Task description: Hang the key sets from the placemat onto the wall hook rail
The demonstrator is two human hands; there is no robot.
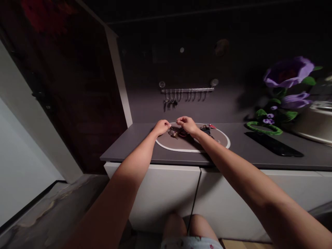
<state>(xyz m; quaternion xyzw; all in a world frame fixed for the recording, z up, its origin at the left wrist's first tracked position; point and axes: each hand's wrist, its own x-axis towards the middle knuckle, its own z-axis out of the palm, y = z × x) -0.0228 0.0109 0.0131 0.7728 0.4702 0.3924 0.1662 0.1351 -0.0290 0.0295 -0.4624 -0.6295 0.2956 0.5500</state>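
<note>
My left hand (162, 127) is closed in a pinch at the left side of an oval mat with a white rim (178, 150). From its fingertips a bunch of keys (173, 132) hangs or rests just over the mat. Close by on the right, my right hand (187, 125) is also pinched, thumb against fingers; whatever it holds is too small to make out. Beneath and beside the right hand, more dark keys (205, 130) lie on the mat, partly hidden by the wrist. A small red tag (212, 126) lies at the mat's back right.
A clear hook rail (187, 90) is fixed to the dark wall, with several small keys (171, 102) on its left hooks. To the right are a black phone (275, 144), a green ring (264, 128) and purple flowers (289, 74). White cabinet doors (166, 193) stand below the grey counter.
</note>
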